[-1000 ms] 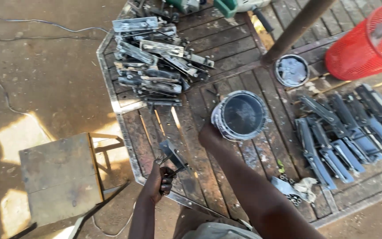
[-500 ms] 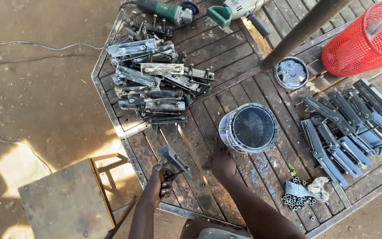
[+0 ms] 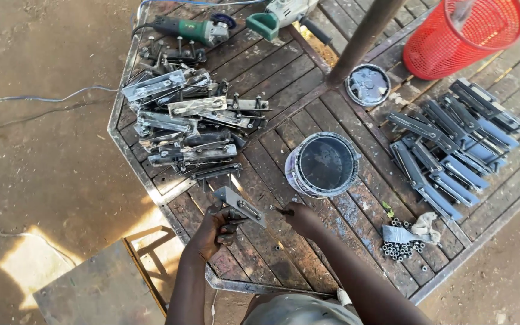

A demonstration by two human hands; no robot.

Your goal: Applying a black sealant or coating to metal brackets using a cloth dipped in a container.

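Observation:
My left hand (image 3: pixel 215 232) grips a flat grey metal bracket (image 3: pixel 239 205) and holds it just above the wooden slat table (image 3: pixel 284 72). My right hand (image 3: pixel 299 218) is closed on a small dark brush (image 3: pixel 276 210) whose tip points at the bracket. Just beyond my right hand stands an open paint can (image 3: pixel 323 164) with dark grey paint inside. A pile of unpainted metal brackets (image 3: pixel 188 123) lies on the left half of the table. Painted grey brackets (image 3: pixel 452 150) lie in rows on the right half.
A red mesh basket (image 3: pixel 461 36) stands at the far right corner, by a slanted metal pole (image 3: pixel 362 39) and the can's lid (image 3: pixel 367 84). Two angle grinders (image 3: pixel 236 24) lie at the far edge. Small nuts and a rag (image 3: pixel 407 238) sit near right. A metal stool (image 3: pixel 100 289) stands lower left.
My right hand came back from the paint can toward the bracket in my left hand. The view shifted, so the table sits lower in the frame.

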